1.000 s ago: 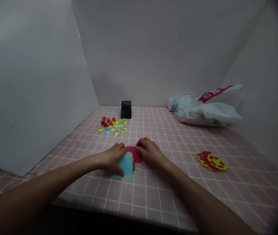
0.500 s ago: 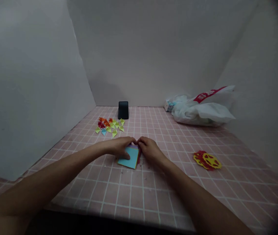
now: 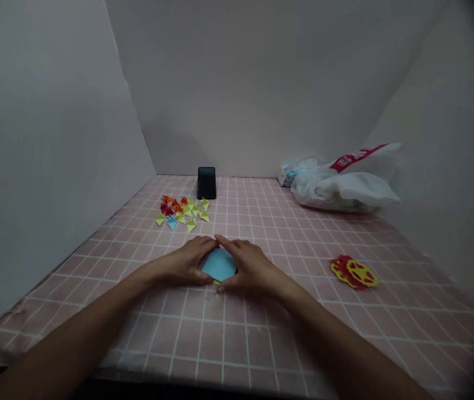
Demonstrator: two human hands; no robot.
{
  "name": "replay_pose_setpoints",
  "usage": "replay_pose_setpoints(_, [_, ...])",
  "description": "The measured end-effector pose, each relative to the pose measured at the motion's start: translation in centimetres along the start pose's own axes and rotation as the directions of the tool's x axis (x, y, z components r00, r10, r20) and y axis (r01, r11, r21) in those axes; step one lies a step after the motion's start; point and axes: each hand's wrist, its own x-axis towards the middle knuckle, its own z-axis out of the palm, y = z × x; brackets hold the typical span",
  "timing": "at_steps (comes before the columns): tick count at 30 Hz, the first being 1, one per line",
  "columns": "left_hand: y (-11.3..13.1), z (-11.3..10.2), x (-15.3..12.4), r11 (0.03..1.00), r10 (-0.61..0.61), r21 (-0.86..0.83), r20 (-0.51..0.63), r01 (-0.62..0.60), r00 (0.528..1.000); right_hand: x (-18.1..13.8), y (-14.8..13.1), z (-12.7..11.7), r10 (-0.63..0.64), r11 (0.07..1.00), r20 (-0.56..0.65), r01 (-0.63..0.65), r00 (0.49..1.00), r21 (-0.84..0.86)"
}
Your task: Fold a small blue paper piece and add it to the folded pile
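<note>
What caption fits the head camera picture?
Both hands, left hand and right hand, cup a blue paper stack on a pink table.

Both forearms are bare to the frame edge; the left grip [image 3: 184, 265] and right grip [image 3: 250, 270] wear nothing.

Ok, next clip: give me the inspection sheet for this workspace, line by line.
Surface: pink tiled table, dimly lit.
Job's things: paper stack with a blue sheet on top, lying flat between both hands.
Clutter: small folded paper pieces in orange, red, yellow-green and blue at back left; red and yellow paper cutout at right; white plastic bag at back right; black phone standing against the back wall.
Hands: left hand and right hand cup the stack from either side, fingertips meeting behind it.
Cables: nothing seen.
Surroundings: plain white panels on the left, back and right.
</note>
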Motion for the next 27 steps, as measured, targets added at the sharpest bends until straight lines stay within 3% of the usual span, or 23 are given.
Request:
replay_pose_setpoints(8, [-0.3, 0.0, -0.3, 0.998, 0.066, 0.023, 0.010, -0.066, 0.998, -0.4, -0.3, -0.8, -0.068, 0.994, 0.116, 0.077, 0.991, -0.079])
replay_pose_setpoints(16, [-0.2, -0.5, -0.5, 0.995, 0.058, 0.087, 0.000, -0.058, 0.998, -0.9, -0.8, -1.3, -0.086, 0.977, 0.173, 0.117, 0.981, -0.177])
replay_pose_setpoints(20, [0.1, -0.6, -0.8, 0.976, 0.121, 0.183, -0.001, -0.119, 0.993, -0.9, -1.0, -0.9, -0.126, 0.948, 0.179, 0.171, 0.976, -0.267])
replay_pose_setpoints(27, [1.4, -0.1, -0.8, 0.893, 0.123, 0.436, 0.010, -0.116, 0.992, -1.1, -1.6, -0.7, -0.145, 0.930, 0.173, 0.193, 0.974, -0.313])
